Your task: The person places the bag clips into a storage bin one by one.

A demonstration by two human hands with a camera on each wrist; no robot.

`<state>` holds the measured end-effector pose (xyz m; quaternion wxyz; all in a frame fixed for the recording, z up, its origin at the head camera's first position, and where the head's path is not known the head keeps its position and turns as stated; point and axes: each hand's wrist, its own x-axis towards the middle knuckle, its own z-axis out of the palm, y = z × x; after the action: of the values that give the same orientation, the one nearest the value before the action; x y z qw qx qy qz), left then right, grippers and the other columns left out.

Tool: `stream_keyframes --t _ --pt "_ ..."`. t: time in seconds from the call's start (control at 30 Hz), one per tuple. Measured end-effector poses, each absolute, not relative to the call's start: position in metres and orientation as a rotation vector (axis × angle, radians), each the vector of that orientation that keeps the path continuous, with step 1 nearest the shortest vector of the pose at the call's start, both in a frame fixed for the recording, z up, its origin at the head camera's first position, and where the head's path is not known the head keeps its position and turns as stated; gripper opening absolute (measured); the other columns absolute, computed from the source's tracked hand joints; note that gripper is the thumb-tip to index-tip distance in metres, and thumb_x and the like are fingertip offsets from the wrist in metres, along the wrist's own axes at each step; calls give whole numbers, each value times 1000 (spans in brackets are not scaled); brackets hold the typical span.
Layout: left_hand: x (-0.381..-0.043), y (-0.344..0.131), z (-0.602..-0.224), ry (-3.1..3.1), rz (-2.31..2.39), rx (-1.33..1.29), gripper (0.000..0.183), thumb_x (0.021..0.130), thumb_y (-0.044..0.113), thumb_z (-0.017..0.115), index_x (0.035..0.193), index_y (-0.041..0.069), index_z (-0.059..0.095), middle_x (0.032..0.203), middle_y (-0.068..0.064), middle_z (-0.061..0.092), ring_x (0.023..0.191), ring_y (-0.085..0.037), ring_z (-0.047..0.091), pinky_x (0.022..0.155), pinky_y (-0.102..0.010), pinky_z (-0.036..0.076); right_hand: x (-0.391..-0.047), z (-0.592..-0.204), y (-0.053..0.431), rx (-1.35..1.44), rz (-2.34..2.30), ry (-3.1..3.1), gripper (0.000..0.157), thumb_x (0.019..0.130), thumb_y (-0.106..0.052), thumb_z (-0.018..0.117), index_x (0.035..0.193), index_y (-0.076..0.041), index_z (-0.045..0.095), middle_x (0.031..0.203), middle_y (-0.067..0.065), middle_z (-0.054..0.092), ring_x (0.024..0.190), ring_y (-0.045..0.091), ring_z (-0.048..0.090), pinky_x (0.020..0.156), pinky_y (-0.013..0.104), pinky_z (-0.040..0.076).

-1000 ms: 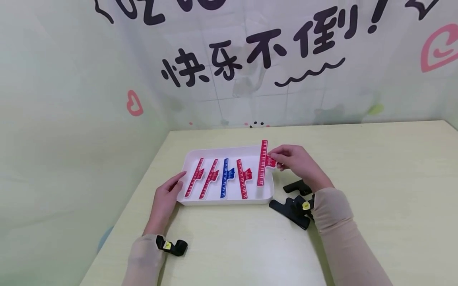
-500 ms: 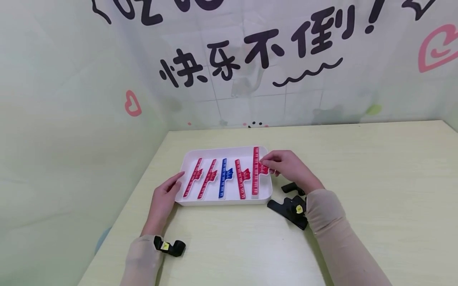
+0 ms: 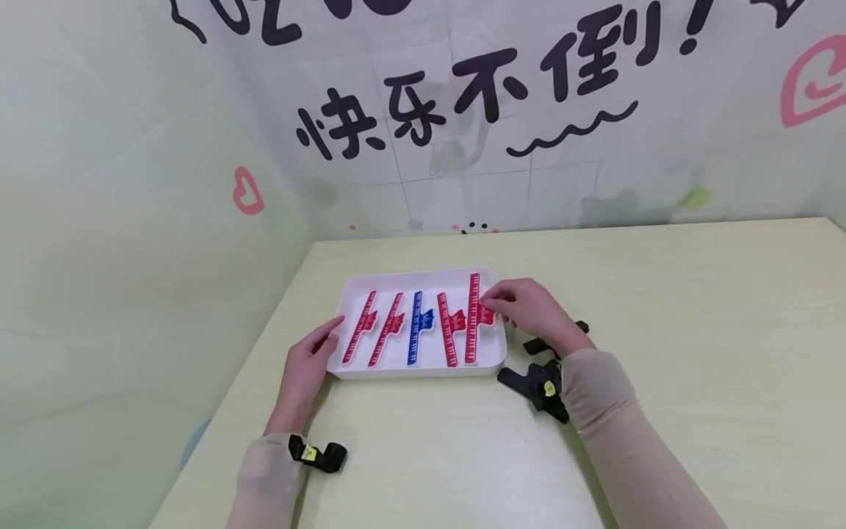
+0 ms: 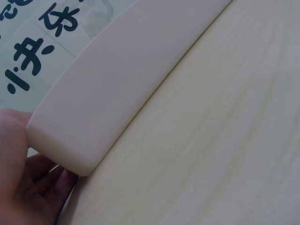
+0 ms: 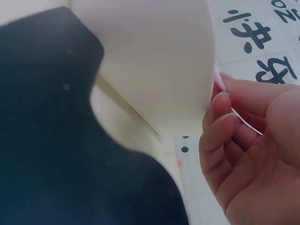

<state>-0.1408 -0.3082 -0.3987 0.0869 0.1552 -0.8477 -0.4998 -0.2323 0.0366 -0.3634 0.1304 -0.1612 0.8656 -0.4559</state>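
In the head view, a white tray (image 3: 410, 372) holds a row of flat clips with piano-key strips. My left hand (image 3: 309, 358) grips its left end; the left wrist view shows the hand (image 4: 18, 173) with fingers tucked under the tray's corner (image 4: 89, 122). At the right end, my right hand (image 3: 532, 308) pinches the crown-shaped tab of a red clip (image 3: 472, 323), whose strip lies beside a tilted red clip (image 3: 447, 330). Leftward come a blue clip (image 3: 414, 330) and two red clips (image 3: 360, 327). The right wrist view shows curled fingers (image 5: 220, 112) at the tray's edge.
Black clips (image 3: 515, 379) lie on the table (image 3: 436, 448) right of the tray, partly hidden by the right wrist's camera (image 3: 550, 388). A dark shape (image 5: 51, 122) fills much of the right wrist view. A printed cloth (image 3: 370, 206) hangs behind the table.
My right hand has brought the red clip down and left into the tray, and lately edged it closer to the neighbouring red clip. My left hand stays on the tray's left end.
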Motion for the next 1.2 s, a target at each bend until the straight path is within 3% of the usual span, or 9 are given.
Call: stream_keyframes --t 0.4,1.2 --pt "-137 -307 -400 -2522 -1508 468 32 90 39 49 121 35 55 133 8 42 124 -14 34 102 -39 28 -225 -362 28 -514 -1137 2647 15 86 -22 60 98 -16 66 93 -2 60 85 19 51 78 32 44" --pt "-141 -309 -393 -2557 -1443 407 30 90 39 49 120 38 54 133 8 43 124 -14 34 101 -40 28 -220 -353 16 -562 -792 2819 20 86 -23 58 101 -14 68 95 0 63 82 18 53 75 34 45"
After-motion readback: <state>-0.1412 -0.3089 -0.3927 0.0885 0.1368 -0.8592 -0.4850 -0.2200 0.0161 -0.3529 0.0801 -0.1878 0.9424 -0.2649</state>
